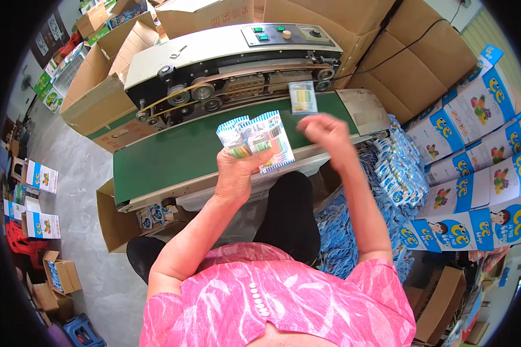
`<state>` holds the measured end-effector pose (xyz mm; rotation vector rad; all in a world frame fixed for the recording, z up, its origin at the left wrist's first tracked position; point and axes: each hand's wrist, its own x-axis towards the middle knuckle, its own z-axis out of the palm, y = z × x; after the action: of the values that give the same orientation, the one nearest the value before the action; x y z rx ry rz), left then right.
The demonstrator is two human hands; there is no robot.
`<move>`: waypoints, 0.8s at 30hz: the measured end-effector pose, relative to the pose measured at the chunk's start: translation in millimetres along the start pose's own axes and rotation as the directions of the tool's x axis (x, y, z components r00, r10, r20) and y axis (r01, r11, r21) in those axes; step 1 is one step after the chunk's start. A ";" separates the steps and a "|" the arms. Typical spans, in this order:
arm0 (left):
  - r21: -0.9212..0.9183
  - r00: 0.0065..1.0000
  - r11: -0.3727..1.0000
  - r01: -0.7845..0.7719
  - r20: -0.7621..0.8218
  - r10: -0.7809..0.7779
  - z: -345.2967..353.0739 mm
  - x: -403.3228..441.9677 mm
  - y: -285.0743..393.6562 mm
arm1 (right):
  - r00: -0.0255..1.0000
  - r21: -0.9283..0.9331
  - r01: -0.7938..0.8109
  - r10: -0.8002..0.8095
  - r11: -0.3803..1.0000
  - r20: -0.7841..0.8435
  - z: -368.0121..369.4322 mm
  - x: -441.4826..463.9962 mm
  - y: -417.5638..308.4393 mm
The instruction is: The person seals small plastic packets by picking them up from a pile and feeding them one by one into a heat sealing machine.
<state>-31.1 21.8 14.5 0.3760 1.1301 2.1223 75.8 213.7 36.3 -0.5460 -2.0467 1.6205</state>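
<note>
My left hand grips several small blue-and-white packets with coloured sticks showing through their clear windows, held above the green conveyor belt. Off to the right, my right hand is blurred by motion over the belt, and its fingers are not clear enough to show whether they hold anything. Just beyond it, another packet stands at the edge of the sealing machine. The held packets and this one do not touch.
A pile of filled packets lies at the belt's right end, above a heap of blue packets. Printed display boxes stack up at the right. Open cardboard boxes stand behind and left of the machine.
</note>
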 end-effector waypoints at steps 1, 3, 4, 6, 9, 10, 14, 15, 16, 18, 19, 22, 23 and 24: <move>0.020 1.000 1.000 -0.005 0.005 0.005 1.6 2.3 -2.4 | 0.995 0.124 0.010 -0.022 0.992 0.097 21.7 -16.1 -3.2; 0.041 1.000 0.999 -0.006 0.016 0.006 4.5 2.8 -4.4 | 0.982 0.244 0.009 -0.055 0.970 0.182 31.6 -26.6 -3.1; 0.016 0.999 0.999 0.041 0.012 -0.041 6.6 1.9 -3.4 | 0.995 0.270 -0.006 -0.021 0.963 0.095 28.6 -27.3 -0.4; -0.030 0.991 0.991 0.132 0.005 -0.132 10.5 -0.5 -0.1 | 0.996 0.327 -0.027 0.054 0.945 -0.075 20.9 -28.0 7.5; -0.125 0.984 0.977 0.175 0.046 -0.170 4.4 -0.9 12.3 | 0.941 0.281 -0.072 0.158 0.957 -0.300 -38.6 5.9 22.7; -0.173 0.980 0.965 0.197 0.067 -0.188 3.6 -0.9 13.9 | 0.907 0.243 -0.112 0.199 0.964 -0.371 -56.9 18.4 26.4; -0.050 0.994 0.993 0.109 0.025 -0.108 -0.8 2.3 -4.9 | 0.889 0.238 -0.193 0.273 0.952 -0.369 -94.7 66.6 49.8; -0.050 0.994 0.993 0.104 0.027 -0.103 -1.1 2.2 -6.7 | 0.897 0.227 -0.193 0.266 0.955 -0.354 -93.0 75.4 49.9; -0.023 0.998 0.998 0.055 0.044 -0.054 -1.5 1.2 -7.6 | 0.904 0.217 -0.194 0.260 0.957 -0.338 -90.6 82.3 50.6; 0.030 0.996 0.999 -0.043 0.080 0.040 -3.4 0.2 -8.7 | 0.913 0.209 -0.193 0.254 0.959 -0.320 -88.1 90.0 52.7; 0.033 0.996 0.999 -0.042 0.078 0.039 -4.7 -0.1 -8.0 | 0.923 0.162 -0.203 0.244 0.966 -0.297 -86.9 91.0 54.9; 0.050 0.996 0.997 -0.051 0.079 0.047 -10.8 0.8 -2.8 | 0.944 0.062 -0.221 0.230 0.973 -0.237 -71.8 87.0 47.4; 0.047 0.996 0.998 -0.051 0.071 0.048 -11.7 1.4 -1.4 | 0.946 -0.169 -0.150 0.092 0.974 -0.310 -65.5 78.3 40.5; -0.002 0.997 1.000 -0.030 0.066 0.030 -11.6 2.4 0.2 | 0.935 -0.396 -0.088 -0.060 0.914 -0.348 -58.5 66.2 33.2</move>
<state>-39.1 16.3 7.8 0.4624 1.0921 2.1208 57.1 305.3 22.8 -0.9262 -2.0978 1.0004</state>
